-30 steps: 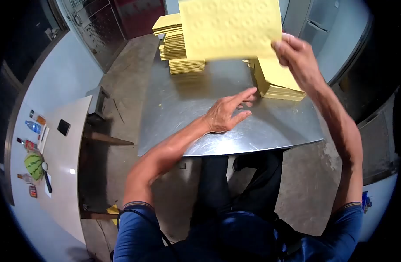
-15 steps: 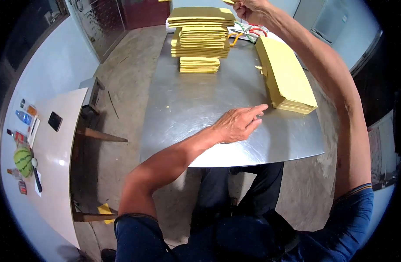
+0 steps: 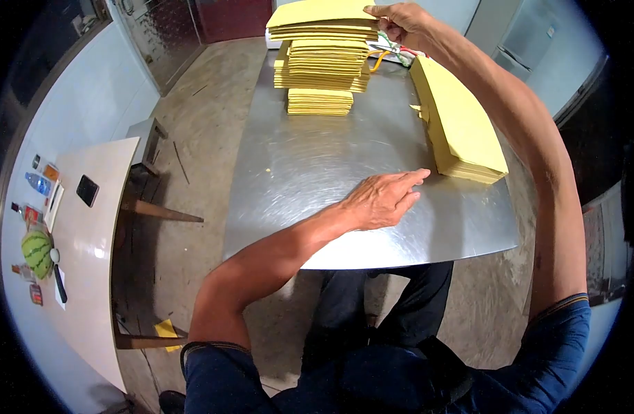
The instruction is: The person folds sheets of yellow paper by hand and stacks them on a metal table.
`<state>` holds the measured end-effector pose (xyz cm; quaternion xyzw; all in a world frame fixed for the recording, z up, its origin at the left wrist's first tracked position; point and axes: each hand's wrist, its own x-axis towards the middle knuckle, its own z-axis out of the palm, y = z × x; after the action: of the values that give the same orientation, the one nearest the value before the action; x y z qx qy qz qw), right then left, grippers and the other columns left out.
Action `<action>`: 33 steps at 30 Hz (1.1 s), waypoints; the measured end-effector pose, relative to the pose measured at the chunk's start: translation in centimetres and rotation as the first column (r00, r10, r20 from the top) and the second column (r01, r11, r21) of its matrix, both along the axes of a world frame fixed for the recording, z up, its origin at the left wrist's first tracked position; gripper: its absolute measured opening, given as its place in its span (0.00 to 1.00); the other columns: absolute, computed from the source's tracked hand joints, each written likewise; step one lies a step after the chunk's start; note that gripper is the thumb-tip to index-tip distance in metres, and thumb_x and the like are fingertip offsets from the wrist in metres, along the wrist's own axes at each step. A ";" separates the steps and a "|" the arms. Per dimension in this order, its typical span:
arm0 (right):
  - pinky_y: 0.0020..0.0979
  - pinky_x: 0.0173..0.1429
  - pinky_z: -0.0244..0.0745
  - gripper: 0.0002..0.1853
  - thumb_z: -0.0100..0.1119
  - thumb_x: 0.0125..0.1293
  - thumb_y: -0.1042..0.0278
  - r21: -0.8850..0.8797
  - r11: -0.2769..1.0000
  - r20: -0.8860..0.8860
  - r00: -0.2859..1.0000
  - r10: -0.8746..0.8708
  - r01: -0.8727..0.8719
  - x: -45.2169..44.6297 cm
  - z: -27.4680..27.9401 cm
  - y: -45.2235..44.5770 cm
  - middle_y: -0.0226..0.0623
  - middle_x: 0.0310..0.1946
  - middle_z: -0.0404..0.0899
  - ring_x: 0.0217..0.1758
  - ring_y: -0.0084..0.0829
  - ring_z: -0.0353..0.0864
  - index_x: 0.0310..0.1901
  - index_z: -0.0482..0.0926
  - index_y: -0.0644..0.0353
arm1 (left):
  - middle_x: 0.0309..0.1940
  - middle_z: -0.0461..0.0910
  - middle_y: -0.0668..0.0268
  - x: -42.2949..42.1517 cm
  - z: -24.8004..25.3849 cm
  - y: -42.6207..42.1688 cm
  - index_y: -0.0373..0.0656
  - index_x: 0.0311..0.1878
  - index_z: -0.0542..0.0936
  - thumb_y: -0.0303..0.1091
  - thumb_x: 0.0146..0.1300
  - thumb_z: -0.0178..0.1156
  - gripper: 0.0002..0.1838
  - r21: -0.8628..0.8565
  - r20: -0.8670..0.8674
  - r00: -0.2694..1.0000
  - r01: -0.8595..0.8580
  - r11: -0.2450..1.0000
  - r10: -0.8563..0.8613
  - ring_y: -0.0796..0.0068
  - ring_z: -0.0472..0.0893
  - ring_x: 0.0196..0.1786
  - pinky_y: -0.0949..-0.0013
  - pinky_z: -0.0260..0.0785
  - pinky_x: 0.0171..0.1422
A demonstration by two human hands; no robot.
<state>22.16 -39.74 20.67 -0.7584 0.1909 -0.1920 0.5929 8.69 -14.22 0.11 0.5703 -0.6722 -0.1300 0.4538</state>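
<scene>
Stepped yellow stack at 12 o'clock, top sheet over it. Person's left hand, 3 o'clock: empty, fingers loosely extended above metal table. Right hand, 1 o'clock, pinches sheet's right edge; best kept level, edges aligned. Yellow pile, 2 o'clock.

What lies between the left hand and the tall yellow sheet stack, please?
In the head view, only bare metal tabletop separates the left hand from the tall sheet stack.
</scene>
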 end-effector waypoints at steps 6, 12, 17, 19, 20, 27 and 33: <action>0.25 0.23 0.56 0.17 0.80 0.72 0.60 -0.231 0.973 0.013 1.000 -0.012 0.015 -1.5 -0.2 0.4 0.29 0.24 0.76 0.22 0.17 0.64 0.31 0.85 0.61 | 0.67 0.86 0.48 0.0 0.0 0.0 0.39 0.83 0.69 0.34 0.83 0.58 0.29 0.029 -0.006 1.000 0.002 1.000 -0.002 0.54 0.89 0.60 0.52 0.82 0.68; 0.24 0.24 0.60 0.18 0.79 0.72 0.57 -0.335 0.942 0.011 0.999 -0.034 0.035 -3.0 -0.4 0.3 0.30 0.27 0.78 0.24 0.17 0.66 0.39 0.89 0.68 | 0.66 0.86 0.48 0.0 -0.2 -0.2 0.38 0.82 0.70 0.35 0.84 0.58 0.29 -0.008 0.021 1.000 0.002 1.000 -0.002 0.54 0.89 0.59 0.52 0.82 0.68; 0.22 0.26 0.65 0.19 0.73 0.78 0.58 -0.336 0.938 0.022 0.996 -0.088 0.090 -4.0 -0.5 0.6 0.33 0.31 0.83 0.26 0.18 0.72 0.47 0.89 0.72 | 0.65 0.86 0.47 0.1 0.1 0.0 0.36 0.80 0.73 0.34 0.83 0.58 0.26 -0.003 -0.001 1.000 0.011 1.000 -0.011 0.53 0.89 0.60 0.52 0.81 0.68; 0.24 0.28 0.68 0.17 0.72 0.78 0.58 -0.276 0.944 0.141 0.979 -0.145 0.179 -4.1 -1.4 0.5 0.33 0.31 0.84 0.27 0.19 0.74 0.47 0.90 0.70 | 0.64 0.86 0.46 0.0 0.1 0.1 0.36 0.78 0.75 0.34 0.83 0.58 0.25 -0.010 0.000 1.000 0.009 1.000 -0.009 0.51 0.89 0.60 0.52 0.81 0.69; 0.25 0.29 0.70 0.17 0.72 0.79 0.59 -0.241 0.944 0.199 0.964 -0.177 0.223 -4.3 -1.8 0.4 0.33 0.32 0.85 0.28 0.19 0.75 0.47 0.90 0.69 | 0.64 0.86 0.46 0.0 0.1 0.1 0.35 0.77 0.76 0.34 0.83 0.58 0.24 -0.020 0.006 1.000 0.008 1.000 -0.008 0.49 0.88 0.60 0.52 0.81 0.69; 0.33 0.35 0.78 0.08 0.68 0.79 0.67 -0.776 0.602 0.077 0.919 0.387 -0.189 -23.7 -8.8 9.9 0.35 0.31 0.86 0.30 0.23 0.84 0.46 0.91 0.62 | 0.60 0.86 0.46 0.2 0.8 0.1 0.34 0.66 0.83 0.31 0.79 0.58 0.18 0.047 0.000 1.000 0.024 0.999 -0.024 0.41 0.86 0.60 0.49 0.79 0.67; 0.40 0.37 0.80 0.06 0.73 0.73 0.71 -0.740 0.643 0.055 0.936 0.348 -0.196 -34.4 -15.2 9.1 0.44 0.32 0.86 0.31 0.43 0.86 0.45 0.90 0.64 | 0.61 0.88 0.51 0.1 -0.5 -0.8 0.33 0.63 0.86 0.23 0.77 0.60 0.15 -0.082 0.015 0.997 -0.080 0.993 0.081 0.51 0.87 0.64 0.57 0.78 0.72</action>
<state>-12.21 -30.68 5.47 -0.9277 -0.0751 -0.2322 0.2825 8.76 -15.04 -0.40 0.5792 -0.6575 -0.0790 0.4755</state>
